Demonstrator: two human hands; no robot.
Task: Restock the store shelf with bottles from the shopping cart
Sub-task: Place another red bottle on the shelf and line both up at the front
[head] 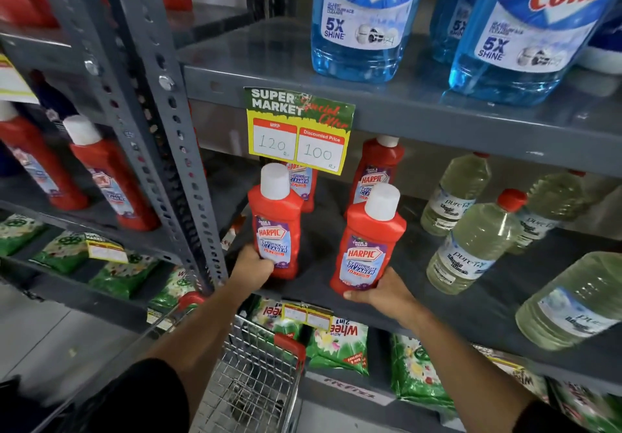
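Two red Harpic bottles with white caps stand at the front of the grey middle shelf (420,301). My left hand (251,268) grips the base of the left bottle (275,220). My right hand (383,293) holds the bottom of the right bottle (368,240). Both bottles are upright, labels facing me. Two more Harpic bottles (377,170) stand behind them, further back on the same shelf. The wire shopping cart (249,375) with red corner trim sits below my arms; the part of its basket that I can see holds nothing.
Pale liquid bottles (471,247) with red caps fill the shelf's right side. Blue Colin bottles (360,18) stand on the shelf above, with a price tag (298,129) hanging from its edge. Green detergent packs (340,345) lie below. More red bottles (111,177) occupy the left rack beyond a grey upright post (168,123).
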